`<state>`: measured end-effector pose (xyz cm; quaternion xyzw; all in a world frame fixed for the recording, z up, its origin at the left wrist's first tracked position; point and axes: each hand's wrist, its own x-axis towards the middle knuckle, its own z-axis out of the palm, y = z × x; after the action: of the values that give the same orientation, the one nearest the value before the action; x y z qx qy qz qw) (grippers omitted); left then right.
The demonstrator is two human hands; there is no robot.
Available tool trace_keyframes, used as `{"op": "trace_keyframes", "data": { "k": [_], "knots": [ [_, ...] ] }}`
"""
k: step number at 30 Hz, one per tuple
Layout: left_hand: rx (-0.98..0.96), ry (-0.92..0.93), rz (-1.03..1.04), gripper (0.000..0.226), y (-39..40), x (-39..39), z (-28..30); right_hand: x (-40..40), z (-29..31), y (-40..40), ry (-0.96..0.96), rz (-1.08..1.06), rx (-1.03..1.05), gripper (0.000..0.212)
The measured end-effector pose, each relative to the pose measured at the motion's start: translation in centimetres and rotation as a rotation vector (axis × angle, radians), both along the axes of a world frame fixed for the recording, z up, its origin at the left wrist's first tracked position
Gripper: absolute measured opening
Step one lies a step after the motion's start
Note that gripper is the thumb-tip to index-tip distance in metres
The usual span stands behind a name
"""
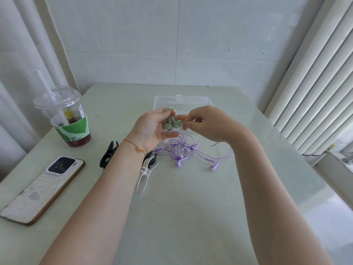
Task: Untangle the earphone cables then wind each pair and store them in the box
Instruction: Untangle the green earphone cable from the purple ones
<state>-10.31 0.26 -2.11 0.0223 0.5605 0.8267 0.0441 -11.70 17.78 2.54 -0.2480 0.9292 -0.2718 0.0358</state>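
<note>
The left hand (152, 127) holds the green earphones (172, 121) wound round its fingers, above the surface (191, 217). The right hand (206, 123) pinches their loose cable end. Purple earphones (187, 150) lie tangled below — the clear box (183, 101) sits just behind.

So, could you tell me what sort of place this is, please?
Probably a home or office table by a window: an iced drink cup and a phone sit on the table, with vertical blinds alongside.
</note>
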Motion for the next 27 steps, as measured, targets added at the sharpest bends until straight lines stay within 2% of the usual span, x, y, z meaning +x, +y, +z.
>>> {"op": "trace_keyframes", "data": {
  "k": [5,7,11,16,20,24,27],
  "knots": [
    [0.197,-0.072,0.048,0.026,-0.2,-0.1,0.0,-0.2,0.0,0.1,0.025,-0.014,-0.043,0.014],
    [0.139,-0.07,0.052,0.027,-0.1,0.0,0.1,-0.2,0.0,0.0,0.045,-0.026,-0.082,0.013],
    [-0.01,-0.019,0.031,0.026,0.4,0.2,0.2,-0.1,0.0,-0.1,0.071,-0.018,-0.142,0.024],
    [-0.151,0.051,-0.057,0.024,0.9,0.5,0.2,-0.4,-0.2,-0.3,0.077,-0.018,-0.097,0.016],
    [-0.188,0.09,-0.086,0.027,1.5,0.6,0.1,-0.1,-0.1,-0.4,0.039,0.033,-0.087,0.017],
    [-0.218,0.104,-0.135,0.028,1.2,0.4,-0.1,-0.5,-0.1,-0.1,0.113,-0.019,-0.119,0.015],
    [-0.25,0.099,-0.163,0.027,1.0,0.4,-0.3,-0.8,-0.2,0.1,0.159,-0.066,-0.217,0.008]
  ]
}}
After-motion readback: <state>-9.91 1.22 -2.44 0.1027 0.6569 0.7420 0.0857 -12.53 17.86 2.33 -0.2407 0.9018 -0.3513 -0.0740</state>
